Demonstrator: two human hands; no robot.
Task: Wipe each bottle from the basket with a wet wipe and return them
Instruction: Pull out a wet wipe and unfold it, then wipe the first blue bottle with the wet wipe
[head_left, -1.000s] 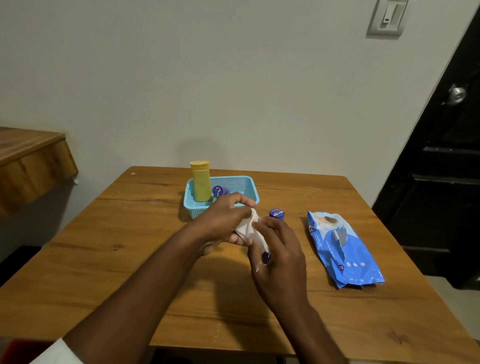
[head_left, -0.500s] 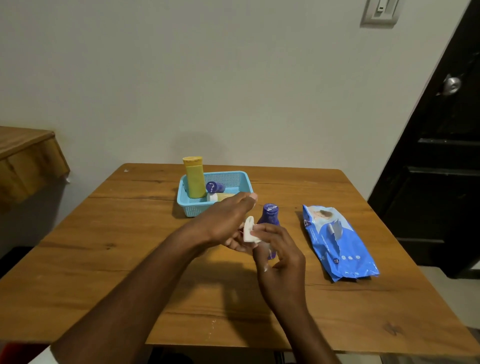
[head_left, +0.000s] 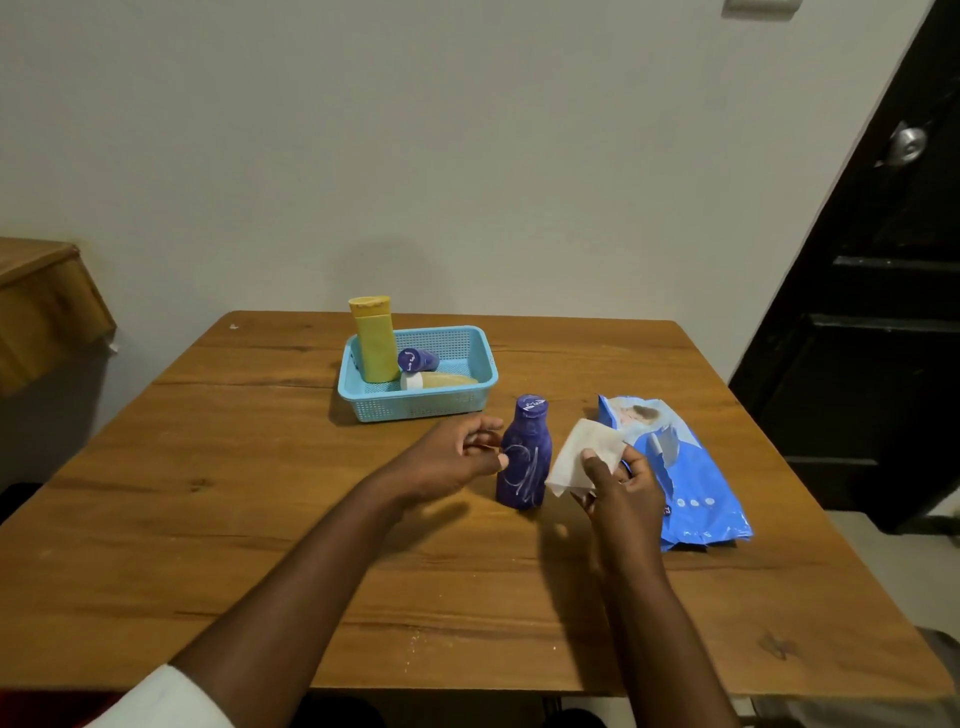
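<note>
A purple bottle (head_left: 524, 457) stands upright on the wooden table (head_left: 260, 493), in front of the blue basket (head_left: 415, 405). My left hand (head_left: 452, 460) is just left of the bottle. Its fingers are loosely curled, with the tips at the bottle's side and not wrapped round it. My right hand (head_left: 618, 486) is to the bottle's right and pinches a white wet wipe (head_left: 584, 457), held up beside the bottle. In the basket are an upright yellow bottle (head_left: 375, 340), a small purple bottle (head_left: 418, 359) lying down, and a cream bottle with a white cap (head_left: 441, 380), also lying.
A blue pack of wet wipes (head_left: 691, 483) lies on the table right of my right hand. The table's back edge meets a plain wall. A dark door (head_left: 883, 312) is at the right and a wooden ledge (head_left: 47, 306) at the left.
The purple bottle, held between both hands with the wipe, now stands on the table. My right hand has drawn away to the right with the wipe. My left hand has let go of the wipe.
</note>
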